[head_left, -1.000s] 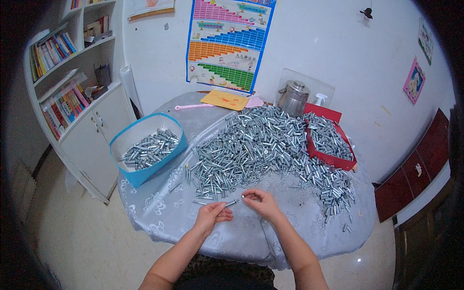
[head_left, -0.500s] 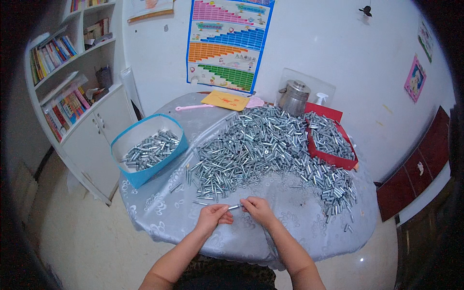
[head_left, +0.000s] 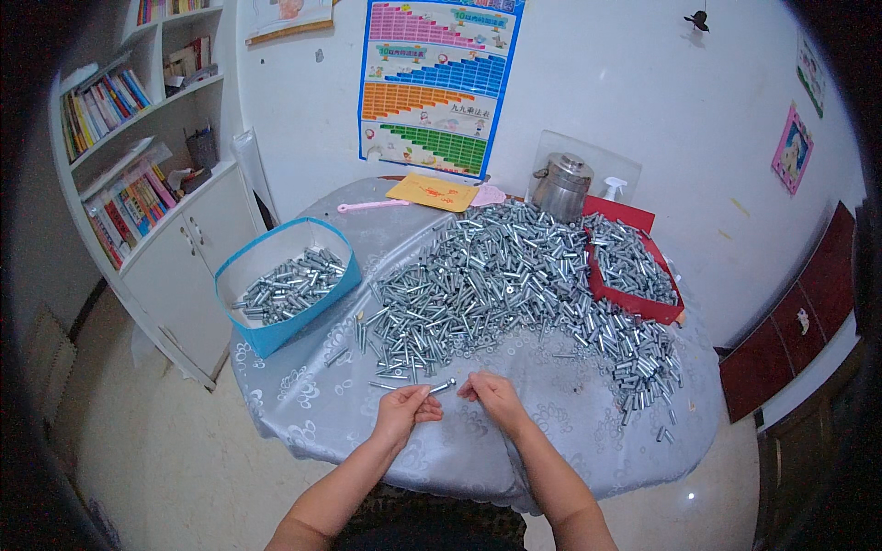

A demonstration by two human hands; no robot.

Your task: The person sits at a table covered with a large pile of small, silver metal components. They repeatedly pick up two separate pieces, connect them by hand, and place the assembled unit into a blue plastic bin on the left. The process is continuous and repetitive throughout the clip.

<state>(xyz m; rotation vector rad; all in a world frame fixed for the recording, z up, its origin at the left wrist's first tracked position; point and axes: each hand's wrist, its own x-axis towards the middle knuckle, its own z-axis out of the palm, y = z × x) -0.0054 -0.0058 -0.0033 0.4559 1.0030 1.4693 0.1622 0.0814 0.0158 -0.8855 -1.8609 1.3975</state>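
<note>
bolt (head_left: 442, 387): small silver piece, pinched in left hand (head_left: 405, 411) fingertips, just above the table's near edge, front of the pile
axis: long axis runs left-right, free end points toward right hand (head_left: 493, 397)
left fingers: clenched on the bolt
right fingers: curled, tips just right of the bolt's free end; contact or a small part held, cannot tell
nearer hand: left holds, right just beside
bolt pile (head_left: 496, 280): covers table (head_left: 303, 395) centre
blue bin (head_left: 276, 312): left edge, part-filled with bolts
red tray (head_left: 634, 275): right edge, heaped
metal pot (head_left: 561, 186): far edge by wall
</note>
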